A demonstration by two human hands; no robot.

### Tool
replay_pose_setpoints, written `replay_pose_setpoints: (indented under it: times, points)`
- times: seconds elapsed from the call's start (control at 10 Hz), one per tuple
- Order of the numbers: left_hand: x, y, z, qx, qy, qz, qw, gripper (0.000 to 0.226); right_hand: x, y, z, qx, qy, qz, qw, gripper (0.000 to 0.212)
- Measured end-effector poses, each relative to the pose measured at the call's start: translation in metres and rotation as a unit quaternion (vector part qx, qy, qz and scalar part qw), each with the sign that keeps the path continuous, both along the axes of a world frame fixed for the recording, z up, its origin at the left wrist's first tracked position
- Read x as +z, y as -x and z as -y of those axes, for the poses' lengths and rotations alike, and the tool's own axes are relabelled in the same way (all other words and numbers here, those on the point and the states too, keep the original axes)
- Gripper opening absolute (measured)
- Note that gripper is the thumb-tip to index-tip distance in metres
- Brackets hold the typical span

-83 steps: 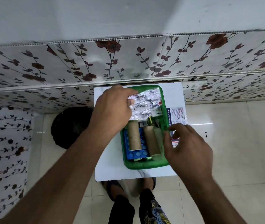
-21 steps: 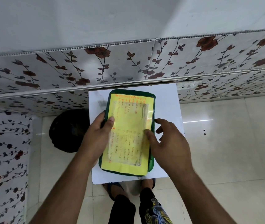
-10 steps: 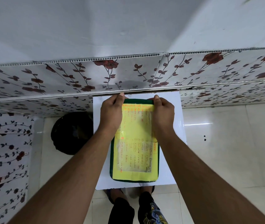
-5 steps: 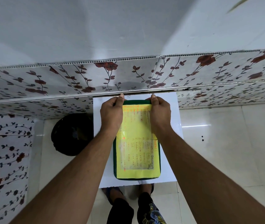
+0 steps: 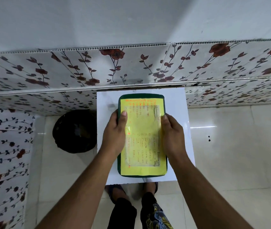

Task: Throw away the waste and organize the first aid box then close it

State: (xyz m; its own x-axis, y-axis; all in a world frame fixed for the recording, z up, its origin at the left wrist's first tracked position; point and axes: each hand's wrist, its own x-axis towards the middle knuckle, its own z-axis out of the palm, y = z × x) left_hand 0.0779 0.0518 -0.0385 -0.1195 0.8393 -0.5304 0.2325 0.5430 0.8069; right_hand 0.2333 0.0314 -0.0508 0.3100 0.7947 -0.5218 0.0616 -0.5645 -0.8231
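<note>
The green first aid box [image 5: 142, 136] lies shut on the small white table [image 5: 179, 103], its lid covered by a yellow sheet with orange writing. My left hand [image 5: 115, 134] grips the box's left long edge, thumb resting on the lid. My right hand [image 5: 172, 133] grips the right long edge the same way. Both hands hold the box around its middle. The contents are hidden under the lid.
A black-lined waste bin [image 5: 75, 131] stands on the floor just left of the table. A floral-tiled wall and ledge [image 5: 131, 70] run behind the table. Pale floor tiles [image 5: 230, 146] spread to the right. My feet [image 5: 131, 192] are under the table's near edge.
The open box of 8 s ago now has its lid on. In the last second both hands slid from the lid's far corners back to the middle of its long sides.
</note>
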Motion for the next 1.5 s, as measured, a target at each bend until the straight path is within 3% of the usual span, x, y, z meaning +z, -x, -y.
replay_pose_setpoints:
  times: [0.2,0.4,0.5,0.7,1.0,1.3,1.4,1.5]
  points:
    - [-0.001,-0.002,0.002,0.051,0.013,0.052,0.997,0.036,0.006,0.001,-0.001,-0.007,0.004,0.021,1.000,0.035]
    - [0.015,0.013,0.015,0.009,0.041,0.026,0.999,0.035,0.008,-0.014,0.021,0.068,0.028,-0.011,0.997,0.038]
    - [0.022,0.027,0.048,-0.060,0.106,0.029,0.992,0.030,0.009,-0.024,0.054,0.128,0.068,-0.039,0.989,0.060]
    - [0.015,0.030,0.069,-0.096,0.142,0.004,0.985,0.032,0.013,-0.025,0.069,0.207,0.092,-0.027,0.974,0.058]
    - [0.013,0.022,0.069,-0.065,0.137,-0.026,0.988,0.030,0.011,-0.021,0.070,0.185,0.096,0.002,0.978,0.052]
    - [0.013,0.021,0.063,-0.073,0.130,0.013,0.989,0.031,0.015,-0.022,0.058,0.193,0.079,0.026,0.978,0.048]
    - [0.013,0.024,0.063,-0.091,0.132,0.021,0.987,0.035,0.018,-0.021,0.056,0.198,0.089,0.023,0.976,0.050]
    - [0.029,0.039,0.070,-0.111,0.130,-0.027,0.985,0.063,0.046,-0.021,0.066,0.176,0.100,0.092,0.975,0.065]
